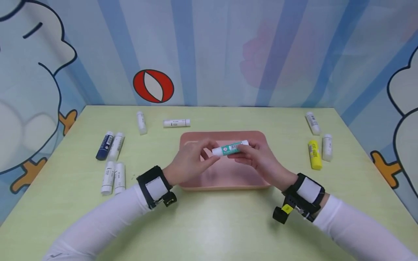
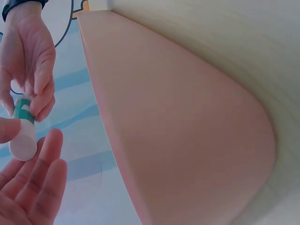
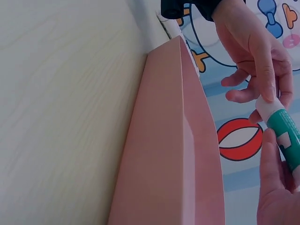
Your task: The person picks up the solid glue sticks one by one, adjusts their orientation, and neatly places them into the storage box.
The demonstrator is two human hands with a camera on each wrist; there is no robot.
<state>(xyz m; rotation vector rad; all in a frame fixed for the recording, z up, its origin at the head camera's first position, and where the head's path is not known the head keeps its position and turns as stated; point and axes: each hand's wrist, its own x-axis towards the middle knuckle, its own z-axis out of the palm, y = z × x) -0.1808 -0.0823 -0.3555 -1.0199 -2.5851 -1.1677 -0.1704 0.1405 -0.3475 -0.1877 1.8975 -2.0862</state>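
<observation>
A glue stick [image 1: 230, 148] with a green label and white ends is held up over the pink tray [image 1: 225, 187]. My right hand [image 1: 261, 161] grips its body from the right. At the other end, the thumb and fingers of my left hand [image 1: 189, 161] pinch the white cap [image 2: 23, 143]. From the right wrist, the green-labelled glue stick [image 3: 285, 133] slants between both hands, its lower end partly hidden by my right hand [image 3: 276, 201].
On the table's left lie a dark blue stick [image 1: 105, 145] and several white ones [image 1: 108, 177]. Two white sticks [image 1: 176, 123] lie toward the back. A yellow stick [image 1: 315, 154] and two white ones [image 1: 327, 147] are at the right. A printed curtain [image 1: 215, 54] hangs behind.
</observation>
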